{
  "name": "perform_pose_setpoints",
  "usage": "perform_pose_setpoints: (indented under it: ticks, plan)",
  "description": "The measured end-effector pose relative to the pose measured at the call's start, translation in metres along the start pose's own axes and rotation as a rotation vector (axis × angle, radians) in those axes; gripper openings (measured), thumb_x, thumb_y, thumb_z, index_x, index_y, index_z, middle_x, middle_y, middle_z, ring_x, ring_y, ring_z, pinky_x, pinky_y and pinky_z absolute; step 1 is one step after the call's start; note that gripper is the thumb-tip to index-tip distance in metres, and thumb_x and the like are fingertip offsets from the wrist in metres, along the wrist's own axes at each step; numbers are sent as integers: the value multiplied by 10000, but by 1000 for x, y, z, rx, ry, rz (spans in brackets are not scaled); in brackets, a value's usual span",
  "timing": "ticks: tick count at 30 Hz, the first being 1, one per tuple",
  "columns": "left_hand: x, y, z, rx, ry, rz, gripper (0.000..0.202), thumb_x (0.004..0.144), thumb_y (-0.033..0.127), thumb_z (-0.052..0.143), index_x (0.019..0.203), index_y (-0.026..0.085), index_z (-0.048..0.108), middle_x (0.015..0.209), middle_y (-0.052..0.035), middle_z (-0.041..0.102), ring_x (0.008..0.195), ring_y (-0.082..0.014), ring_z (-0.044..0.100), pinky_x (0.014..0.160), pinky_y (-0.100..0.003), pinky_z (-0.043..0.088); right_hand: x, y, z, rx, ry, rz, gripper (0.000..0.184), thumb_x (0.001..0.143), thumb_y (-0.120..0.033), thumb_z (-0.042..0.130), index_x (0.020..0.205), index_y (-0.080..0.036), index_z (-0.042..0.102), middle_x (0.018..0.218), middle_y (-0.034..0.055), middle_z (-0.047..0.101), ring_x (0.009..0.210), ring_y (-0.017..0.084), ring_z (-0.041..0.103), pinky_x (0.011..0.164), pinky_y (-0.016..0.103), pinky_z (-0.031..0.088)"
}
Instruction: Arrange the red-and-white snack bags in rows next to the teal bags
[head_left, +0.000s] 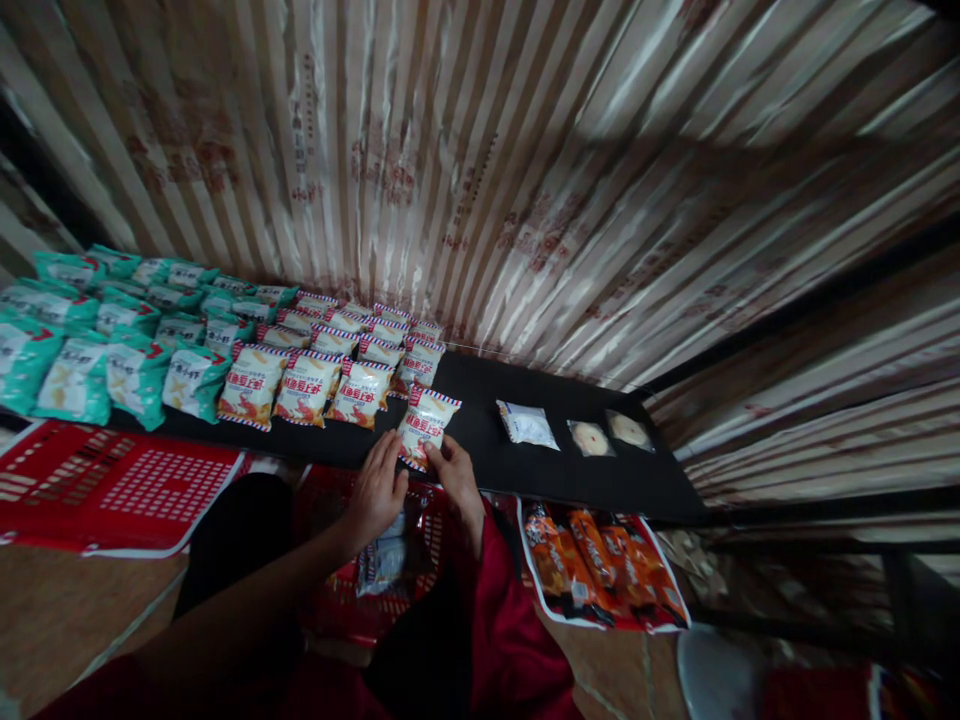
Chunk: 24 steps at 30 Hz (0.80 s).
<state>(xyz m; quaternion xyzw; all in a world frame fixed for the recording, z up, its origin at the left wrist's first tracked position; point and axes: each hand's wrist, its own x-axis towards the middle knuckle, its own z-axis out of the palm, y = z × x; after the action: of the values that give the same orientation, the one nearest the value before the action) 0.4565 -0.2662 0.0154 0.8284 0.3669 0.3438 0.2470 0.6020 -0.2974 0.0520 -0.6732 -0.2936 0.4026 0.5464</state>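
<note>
A white and red snack bag with a striped border leans upright near the front edge of the black shelf. My right hand grips its lower right corner, thumb across the printed front. On the other side, my left hand has its fingers stretched out against the bag's lower left edge, thumb apart. Just left of this bag stand rows of matching snack bags. Farther left are several rows of teal snack bags.
To the right on the shelf lie a white packet and two small clear-wrapped round items. Below are a red basket with packets, a basket of orange packs, and another red basket. Striped sheeting hangs behind.
</note>
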Motion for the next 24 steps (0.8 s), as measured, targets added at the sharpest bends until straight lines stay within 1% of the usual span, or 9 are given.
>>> perform_pose_setpoints:
  ticks: [3, 6, 9, 13, 16, 21, 24]
  plan:
    - [2, -4, 3, 47, -61, 30, 526, 851, 170, 395, 1370, 106, 335, 1441, -166, 370, 1358, -261, 305, 1091, -460, 329, 13, 5, 1, -39, 34, -28, 417, 673, -439, 647, 981, -158, 627, 871, 55, 714, 763, 189, 636, 690, 286, 493]
    - [6, -7, 5, 74, -90, 27, 537, 843, 162, 405, 1371, 94, 335, 1466, -175, 323, 1374, -275, 269, 1094, -461, 325, 27, 10, 2, -77, 27, -49, 420, 688, -431, 641, 1009, -161, 622, 888, 60, 714, 764, 193, 641, 692, 299, 503]
    - [9, -9, 7, 90, -99, 18, 545, 838, 148, 404, 1377, 109, 331, 1490, -163, 279, 1389, -282, 230, 1098, -472, 316, 39, 14, 5, -108, 18, -73, 381, 709, -414, 633, 1009, -180, 633, 893, 49, 718, 769, 194, 644, 699, 309, 512]
    - [14, -11, 7, 98, -111, 13, 561, 818, 123, 416, 1374, 110, 340, 1510, -162, 230, 1391, -290, 222, 1094, -474, 320, 51, 15, 9, -143, 28, -99, 343, 734, -397, 619, 1011, -197, 644, 882, 34, 722, 800, 197, 648, 728, 318, 516]
    - [17, -13, 7, 105, -121, 7, 554, 804, 106, 429, 1354, 92, 365, 1518, -176, 193, 1394, -307, 207, 1095, -478, 317, 56, 15, 13, -163, 20, -101, 344, 749, -398, 607, 1032, -207, 642, 891, 27, 722, 816, 196, 648, 740, 318, 517]
    - [19, -15, 5, 92, -113, 9, 552, 805, 89, 430, 1353, 98, 366, 1532, -174, 141, 1402, -320, 173, 1097, -495, 307, 64, 17, 16, -207, 18, -100, 343, 753, -389, 611, 1041, -206, 648, 897, 30, 718, 815, 201, 646, 758, 327, 519]
    - [19, -16, 4, 95, -109, 21, 551, 810, 90, 427, 1357, 90, 362, 1534, -177, 133, 1403, -319, 168, 1098, -492, 307, 68, 20, 18, -230, 44, -113, 377, 762, -369, 604, 1104, -212, 625, 943, 35, 713, 847, 202, 644, 792, 339, 515]
